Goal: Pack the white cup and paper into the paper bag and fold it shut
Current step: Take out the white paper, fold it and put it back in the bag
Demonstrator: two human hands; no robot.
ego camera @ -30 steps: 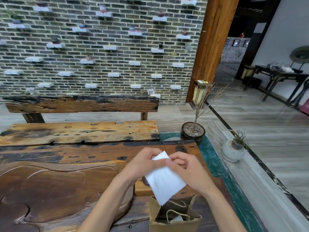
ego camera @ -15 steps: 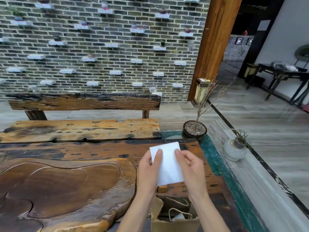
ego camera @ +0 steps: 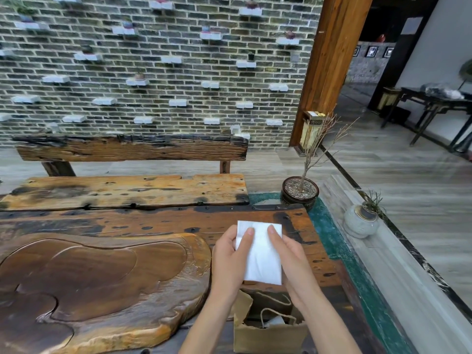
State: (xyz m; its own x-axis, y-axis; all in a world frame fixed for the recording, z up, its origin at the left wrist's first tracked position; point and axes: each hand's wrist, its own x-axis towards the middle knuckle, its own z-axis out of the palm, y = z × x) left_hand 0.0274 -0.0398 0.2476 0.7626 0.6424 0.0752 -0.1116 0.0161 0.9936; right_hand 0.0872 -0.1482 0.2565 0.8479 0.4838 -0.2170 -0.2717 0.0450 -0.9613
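A white folded paper is held upright above the table between both hands. My left hand grips its left edge and my right hand grips its right edge. Directly below, near the front edge, a brown paper bag stands open with twine handles. A bit of something white, likely the cup, shows inside the bag, mostly hidden.
A carved wooden tea tray fills the left of the dark wooden table. A wooden bench stands behind. A potted bare twig and a small grey vase sit at right, along a stone ledge.
The paper went from tilted, pinched near its top corner, to upright and squared, held by its two side edges. Both hands shifted slightly and the view tipped down.
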